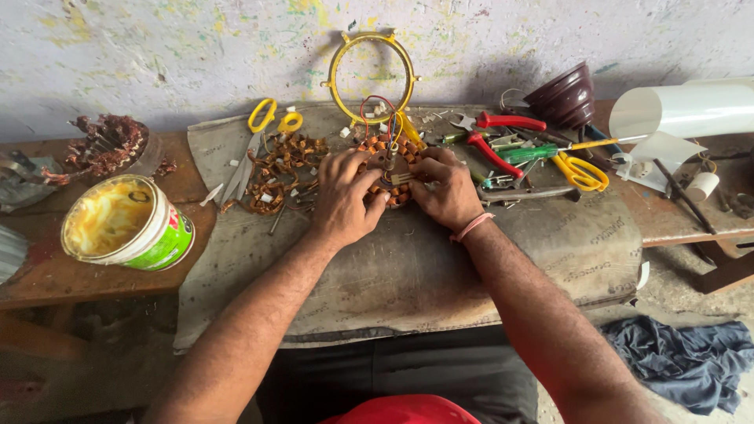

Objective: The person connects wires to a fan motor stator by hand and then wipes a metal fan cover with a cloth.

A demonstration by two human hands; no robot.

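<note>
Head view: both hands rest on one round motor stator wound with copper-coloured coils (390,161), lying flat on the grey cloth-covered bench (408,267), its axis pointing up and its red, blue and yellow leads running away toward the wall. The left hand (343,198) and right hand (448,188) curl closed around its rim. Two yellow-handled scissors (271,119) (580,171), one red-handled pliers (499,135), one open tin of yellow grease (126,222).

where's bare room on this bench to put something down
The grey mat is bare between the forearms, and toward its right edge below the yellow scissors. Crowded: around both hands on the wound stator, the copper scraps left of it, and the pliers and tools to the right.
</note>
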